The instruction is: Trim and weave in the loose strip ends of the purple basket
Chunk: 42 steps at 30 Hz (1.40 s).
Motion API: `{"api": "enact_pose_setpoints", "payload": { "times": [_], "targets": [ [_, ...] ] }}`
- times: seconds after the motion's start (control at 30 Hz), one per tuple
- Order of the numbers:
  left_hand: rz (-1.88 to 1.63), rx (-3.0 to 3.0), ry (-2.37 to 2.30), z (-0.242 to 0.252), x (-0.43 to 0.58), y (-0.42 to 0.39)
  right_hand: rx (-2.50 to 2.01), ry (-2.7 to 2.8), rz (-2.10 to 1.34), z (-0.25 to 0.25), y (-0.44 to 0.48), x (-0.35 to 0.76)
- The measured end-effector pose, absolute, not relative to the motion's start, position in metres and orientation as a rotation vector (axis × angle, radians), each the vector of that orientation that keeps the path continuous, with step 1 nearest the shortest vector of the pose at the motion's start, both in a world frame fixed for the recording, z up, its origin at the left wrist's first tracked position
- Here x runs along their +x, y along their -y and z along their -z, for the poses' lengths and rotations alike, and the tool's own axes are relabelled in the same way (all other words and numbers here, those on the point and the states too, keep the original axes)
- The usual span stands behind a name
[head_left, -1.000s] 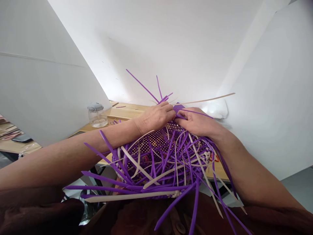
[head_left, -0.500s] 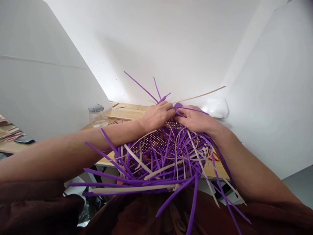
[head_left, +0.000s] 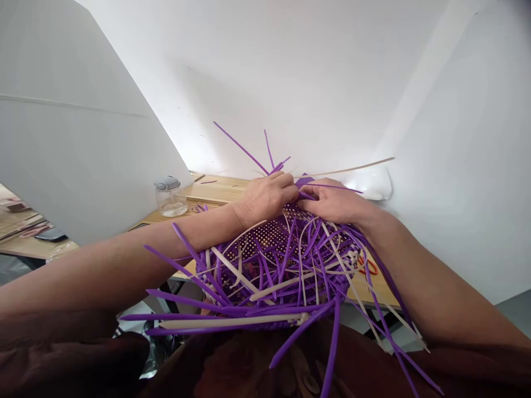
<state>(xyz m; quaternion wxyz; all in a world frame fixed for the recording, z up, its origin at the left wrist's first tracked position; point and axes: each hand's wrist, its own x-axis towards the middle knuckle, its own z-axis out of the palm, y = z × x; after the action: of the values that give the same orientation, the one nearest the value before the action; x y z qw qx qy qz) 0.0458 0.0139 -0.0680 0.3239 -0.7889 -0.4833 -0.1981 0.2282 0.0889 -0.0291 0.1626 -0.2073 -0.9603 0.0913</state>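
Note:
A purple and cream woven basket [head_left: 269, 243] faces me at chest height, its mouth full of loose strip ends. Many purple strips and some cream ones [head_left: 236, 271] stick out round its near rim. At the far rim my left hand [head_left: 269, 196] is closed, with purple strips [head_left: 271, 166] rising from behind its fingers. Beside it my right hand [head_left: 332, 200] pinches a purple strip [head_left: 307, 195] between thumb and fingers. The two hands almost touch. A long tan strip [head_left: 352, 167] points out to the right above my right hand. The fingertips are partly hidden.
A wooden table [head_left: 215, 190] lies behind and under the basket. On its left stands a clear jar with a grey lid [head_left: 170, 196]. Orange-handled scissors [head_left: 367, 265] lie to the right. A white plastic bag [head_left: 373, 183] rests by the back wall. A dark phone-like object [head_left: 52, 235] is far left.
The view has shifted slightly, so everything sits a little further right and lower. The tan strip's tip has dipped. Both hands keep their hold at the far rim.

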Motion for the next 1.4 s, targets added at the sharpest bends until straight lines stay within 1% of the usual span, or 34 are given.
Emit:
{"api": "enact_pose_setpoints", "payload": {
  "times": [0.07, 0.2, 0.3, 0.4, 0.47, 0.57, 0.63, 0.7, 0.83, 0.93, 1.0, 1.03, 1.1, 1.23, 1.3, 1.4],
  "targets": [
    [0.517, -2.094, 1.231, 0.068, 0.046, -0.014, -0.576, 2.764, -0.239, 0.028, -0.089, 0.227],
    [0.737, -2.101, 1.218, 0.069, 0.043, -0.012, -0.763, 2.784, -0.234, 0.027, -0.09, 0.225],
    [0.801, -2.104, 1.18, 0.069, 0.042, -0.012, -0.734, 2.811, -0.229, 0.027, -0.091, 0.224],
    [0.679, -2.137, 1.179, 0.068, 0.043, -0.013, -0.617, 2.824, -0.23, 0.027, -0.091, 0.223],
    [0.577, -2.154, 1.194, 0.067, 0.044, -0.013, -0.626, 2.809, -0.203, 0.028, -0.091, 0.223],
    [0.554, -2.12, 1.166, 0.068, 0.043, -0.007, -0.748, 2.8, -0.175, 0.028, -0.089, 0.223],
    [0.575, -2.068, 1.115, 0.071, 0.041, 0.0, -0.833, 2.787, -0.21, 0.027, -0.089, 0.225],
    [0.514, -2.062, 1.028, 0.074, 0.039, 0.008, -0.89, 2.77, -0.248, 0.027, -0.09, 0.226],
    [0.196, -2.218, 0.795, 0.078, 0.038, 0.017, -0.92, 2.764, -0.196, 0.026, -0.094, 0.227],
    [0.088, -2.329, 0.824, 0.077, 0.04, 0.016, -0.876, 2.772, -0.246, 0.026, -0.096, 0.228],
    [0.094, -2.462, 0.926, 0.076, 0.043, 0.017, -0.859, 2.758, -0.294, 0.027, -0.097, 0.229],
    [0.138, -2.549, 0.991, 0.075, 0.045, 0.019, -0.861, 2.747, -0.303, 0.027, -0.097, 0.23],
    [0.337, -2.728, 1.176, 0.074, 0.05, 0.024, -0.87, 2.732, -0.297, 0.026, -0.098, 0.231],
    [0.955, -2.945, 1.832, 0.083, 0.056, 0.029, -0.86, 2.74, -0.264, 0.026, -0.095, 0.231],
    [1.382, -2.782, 2.152, 0.09, 0.055, 0.024, -0.827, 2.733, -0.243, 0.027, -0.091, 0.229],
    [1.905, -2.363, 2.359, 0.095, 0.052, 0.013, -0.719, 2.701, -0.169, 0.031, -0.083, 0.226]
  ]
}}
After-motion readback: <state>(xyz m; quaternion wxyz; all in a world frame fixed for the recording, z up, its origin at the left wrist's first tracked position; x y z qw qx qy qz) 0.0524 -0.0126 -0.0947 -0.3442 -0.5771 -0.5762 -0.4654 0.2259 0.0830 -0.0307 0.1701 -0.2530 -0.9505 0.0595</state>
